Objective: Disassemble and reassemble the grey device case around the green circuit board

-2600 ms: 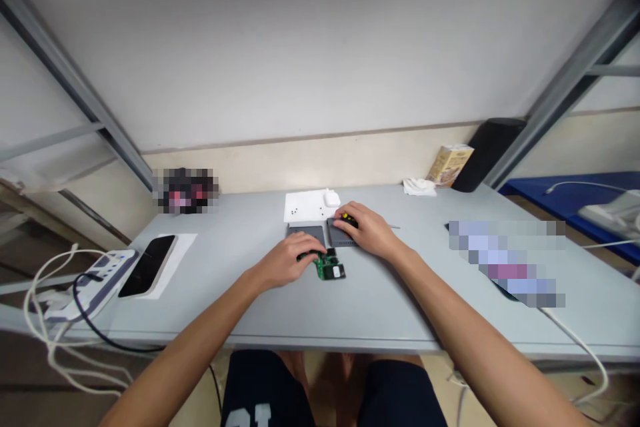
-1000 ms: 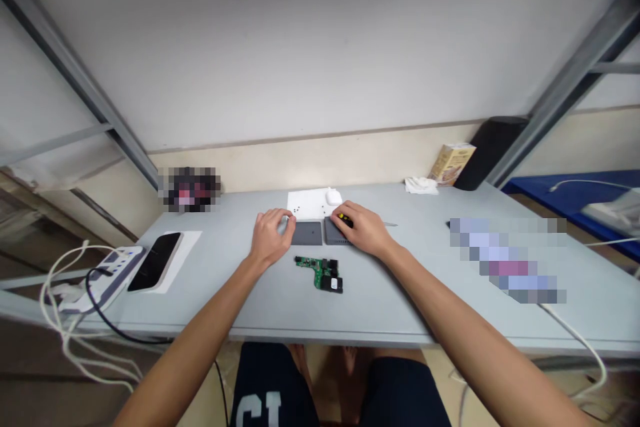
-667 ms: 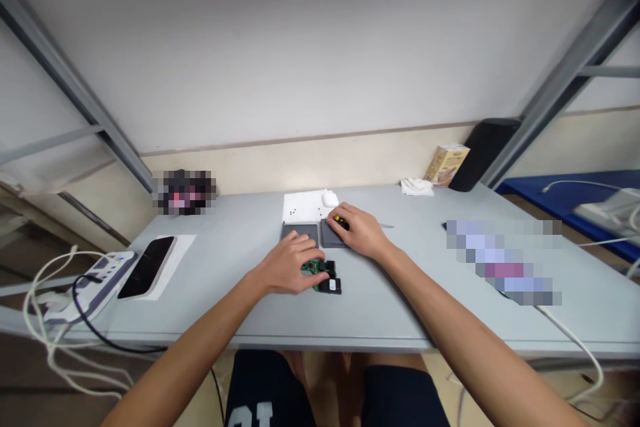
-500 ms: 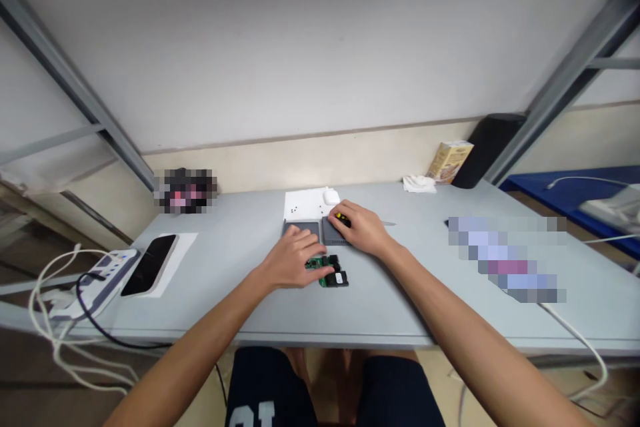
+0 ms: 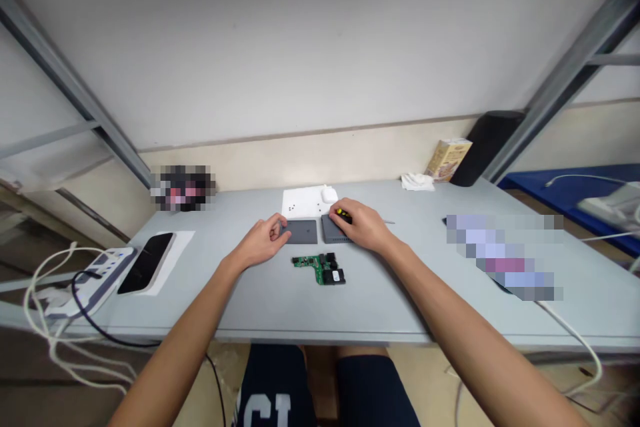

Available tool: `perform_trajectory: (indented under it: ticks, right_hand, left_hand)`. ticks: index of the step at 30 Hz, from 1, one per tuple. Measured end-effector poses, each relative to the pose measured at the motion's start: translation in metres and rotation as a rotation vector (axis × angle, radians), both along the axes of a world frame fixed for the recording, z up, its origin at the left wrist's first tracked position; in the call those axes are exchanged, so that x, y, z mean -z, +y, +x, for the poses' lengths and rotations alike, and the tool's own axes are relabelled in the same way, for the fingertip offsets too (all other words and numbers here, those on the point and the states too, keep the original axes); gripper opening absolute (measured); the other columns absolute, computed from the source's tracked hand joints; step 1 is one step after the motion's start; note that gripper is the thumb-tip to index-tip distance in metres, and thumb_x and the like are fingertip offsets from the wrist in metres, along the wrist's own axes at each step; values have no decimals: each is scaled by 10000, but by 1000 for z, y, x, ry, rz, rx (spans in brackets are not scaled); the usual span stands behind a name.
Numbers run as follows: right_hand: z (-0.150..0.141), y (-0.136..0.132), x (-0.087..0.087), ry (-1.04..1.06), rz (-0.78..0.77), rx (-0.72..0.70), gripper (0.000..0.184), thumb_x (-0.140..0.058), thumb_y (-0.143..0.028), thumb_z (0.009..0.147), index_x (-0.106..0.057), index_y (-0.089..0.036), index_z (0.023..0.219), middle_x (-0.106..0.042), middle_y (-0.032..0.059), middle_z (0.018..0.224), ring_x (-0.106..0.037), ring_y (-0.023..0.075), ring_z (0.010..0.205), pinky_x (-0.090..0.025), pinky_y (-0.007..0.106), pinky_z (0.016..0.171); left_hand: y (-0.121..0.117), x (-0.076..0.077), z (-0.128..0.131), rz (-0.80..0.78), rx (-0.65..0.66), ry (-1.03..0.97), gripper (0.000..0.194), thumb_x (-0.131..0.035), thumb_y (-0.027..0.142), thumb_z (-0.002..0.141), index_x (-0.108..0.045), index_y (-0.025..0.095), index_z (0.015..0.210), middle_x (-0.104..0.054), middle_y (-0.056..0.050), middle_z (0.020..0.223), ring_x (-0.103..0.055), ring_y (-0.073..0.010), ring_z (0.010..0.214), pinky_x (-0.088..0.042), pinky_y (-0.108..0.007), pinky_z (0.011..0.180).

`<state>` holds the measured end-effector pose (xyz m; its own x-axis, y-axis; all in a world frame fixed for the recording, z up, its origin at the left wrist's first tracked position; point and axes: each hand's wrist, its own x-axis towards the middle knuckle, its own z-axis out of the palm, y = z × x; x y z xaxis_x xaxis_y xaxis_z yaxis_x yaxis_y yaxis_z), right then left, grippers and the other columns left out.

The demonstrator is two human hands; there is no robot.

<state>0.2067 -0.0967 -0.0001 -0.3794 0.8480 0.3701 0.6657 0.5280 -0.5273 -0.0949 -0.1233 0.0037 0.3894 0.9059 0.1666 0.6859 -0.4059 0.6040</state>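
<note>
My left hand is at the left edge of a flat dark grey cover, its fingers curled and its thumb against that edge. My right hand is closed around a screwdriver with a black and yellow handle, its thin shaft pointing right past the hand. Under this hand lies a dark grey case with small slots along its front side, partly hidden. A green circuit board with black components lies on the table in front of both.
Behind the cover, white paper carries several tiny dark screws and a white earbud case. A phone and power strip with loose cables are left. A tissue, yellow box and black cylinder stand back right.
My left hand has moved left and back, off the circuit board to the left edge of the grey cover. The board now shows fully. My right hand keeps the screwdriver in place.
</note>
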Motion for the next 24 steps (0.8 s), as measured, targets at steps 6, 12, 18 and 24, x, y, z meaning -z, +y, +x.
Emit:
perform_trajectory:
  ticks: [6, 12, 18, 24]
  right_hand:
    - [-2, 1, 4, 13, 33, 37, 193, -508, -365, 1031, -667, -271, 975, -730, 40, 979, -662, 225, 917, -445, 334, 758]
    - [-3, 0, 7, 32, 34, 52, 188, -516, -365, 1027, -671, -271, 980, -737, 41, 992, -662, 229, 928, -453, 345, 770]
    - [-4, -2, 7, 36, 41, 55, 206, -502, -374, 1032, -670, -268, 978, -741, 56, 994, -667, 253, 961, -465, 362, 799]
    - [-1, -6, 2, 68, 15, 79, 279, -465, -338, 1038, -624, -254, 1251, -736, 101, 1194, -654, 290, 1115, -478, 415, 937]
  left_hand:
    - [-4, -4, 7, 1, 20, 0, 216, -586, 394, 967, -655, 218, 1071, -467, 56, 658, -460, -144, 609, -392, -278, 641]
    - [-1, -4, 4, 31, -120, -68, 294, -509, 453, 1006, -669, 212, 1062, -386, 63, 627, -411, -140, 574, -362, -261, 616]
    - [3, -5, -1, 147, -225, -6, 305, -475, 439, 1029, -683, 217, 1037, -358, 55, 640, -431, -152, 609, -377, -274, 650]
    - [1, -1, 0, 165, -85, 42, 293, -532, 371, 1005, -665, 190, 1193, -505, 10, 836, -528, -164, 737, -431, -306, 761]
